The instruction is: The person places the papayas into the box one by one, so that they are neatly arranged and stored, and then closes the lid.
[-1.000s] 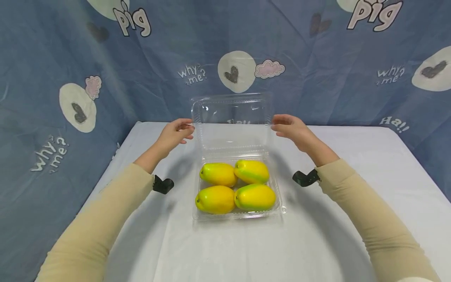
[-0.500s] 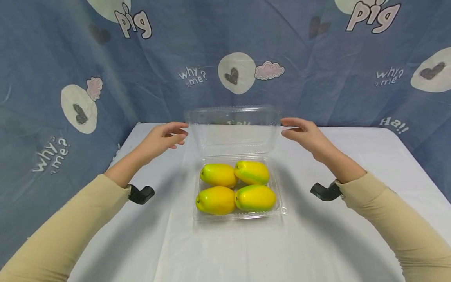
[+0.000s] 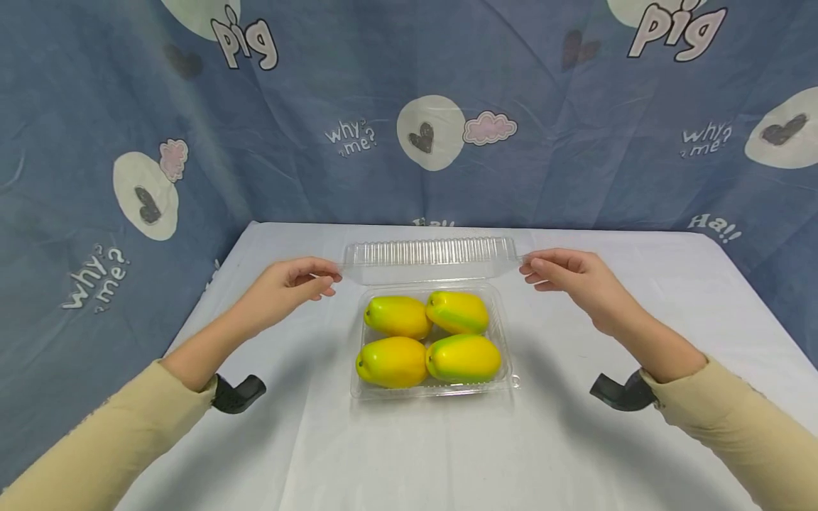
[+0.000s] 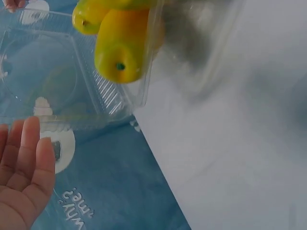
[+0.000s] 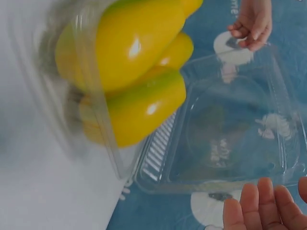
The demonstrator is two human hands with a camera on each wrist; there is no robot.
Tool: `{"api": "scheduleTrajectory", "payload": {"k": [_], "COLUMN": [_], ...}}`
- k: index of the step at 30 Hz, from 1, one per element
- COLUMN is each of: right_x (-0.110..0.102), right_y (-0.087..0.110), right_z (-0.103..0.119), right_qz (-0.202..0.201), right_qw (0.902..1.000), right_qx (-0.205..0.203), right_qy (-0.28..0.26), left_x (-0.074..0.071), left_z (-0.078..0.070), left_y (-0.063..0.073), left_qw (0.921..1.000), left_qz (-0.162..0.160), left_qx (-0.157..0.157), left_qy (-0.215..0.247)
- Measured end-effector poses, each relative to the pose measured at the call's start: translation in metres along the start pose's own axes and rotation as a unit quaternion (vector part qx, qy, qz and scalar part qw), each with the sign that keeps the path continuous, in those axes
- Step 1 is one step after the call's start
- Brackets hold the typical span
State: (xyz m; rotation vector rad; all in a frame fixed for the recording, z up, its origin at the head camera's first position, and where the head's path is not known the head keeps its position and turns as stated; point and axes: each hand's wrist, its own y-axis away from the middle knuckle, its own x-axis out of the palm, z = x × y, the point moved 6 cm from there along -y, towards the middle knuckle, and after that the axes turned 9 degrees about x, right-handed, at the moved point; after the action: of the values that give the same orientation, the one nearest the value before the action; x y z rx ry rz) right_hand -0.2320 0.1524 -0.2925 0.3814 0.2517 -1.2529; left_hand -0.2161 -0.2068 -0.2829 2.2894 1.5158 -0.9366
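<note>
A clear plastic clamshell box [image 3: 441, 389] lies on the white table, holding several yellow-green, papaya-like fruits [image 3: 391, 362]. Its transparent lid [image 3: 429, 252] is raised on the far side and leans at an angle. At the lid's left corner, my left hand [image 3: 281, 291] pinches the edge between thumb and fingers. My right hand [image 3: 578, 284] does the same at the right corner. In the left wrist view, the left hand's fingers [image 4: 31, 139] lie along the lid rim. The right hand's fingers [image 5: 259, 201] meet the rim in the right wrist view, partly cut off by the frame.
A white cloth [image 3: 409, 454] covers the table. Behind it hangs a blue printed curtain [image 3: 307, 71], which also runs down the left side. Each wrist carries a black camera mount [image 3: 238, 394] near the sleeve cuff.
The lid has tipped from nearly upright to a lower slant. Both hands have spread apart and come down with it. The box base and fruits have stayed in place.
</note>
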Motion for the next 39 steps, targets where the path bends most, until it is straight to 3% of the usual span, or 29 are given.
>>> {"api": "scheduleTrajectory", "payload": {"k": [9, 15, 20, 28, 35, 39], "right_x": [0.007, 0.011, 0.018, 0.029, 0.033, 0.039], "right_y": [0.019, 0.029, 0.037, 0.046, 0.053, 0.054], "right_z": [-0.009, -0.021, -0.032, -0.046, -0.059, -0.068], "right_qz": [0.022, 0.027, 0.036, 0.041, 0.034, 0.038], "right_qw": [0.9992, 0.9989, 0.9982, 0.9975, 0.9976, 0.9962], "right_qx": [-0.003, 0.008, 0.008, 0.016, 0.036, 0.052], "right_qy": [-0.034, -0.038, -0.048, -0.056, -0.049, -0.059], "left_x": [0.012, 0.023, 0.034, 0.047, 0.063, 0.072], "left_z": [-0.003, 0.000, 0.007, 0.014, 0.023, 0.030], "left_y": [0.020, 0.033, 0.044, 0.058, 0.067, 0.070], "left_qw": [0.9990, 0.9949, 0.9914, 0.9876, 0.9869, 0.9874], "left_qz": [-0.043, -0.098, -0.121, -0.133, -0.108, -0.094], "left_qx": [0.016, -0.022, -0.049, -0.080, -0.115, -0.115], "left_qy": [-0.001, -0.013, 0.007, 0.024, 0.035, 0.055]}}
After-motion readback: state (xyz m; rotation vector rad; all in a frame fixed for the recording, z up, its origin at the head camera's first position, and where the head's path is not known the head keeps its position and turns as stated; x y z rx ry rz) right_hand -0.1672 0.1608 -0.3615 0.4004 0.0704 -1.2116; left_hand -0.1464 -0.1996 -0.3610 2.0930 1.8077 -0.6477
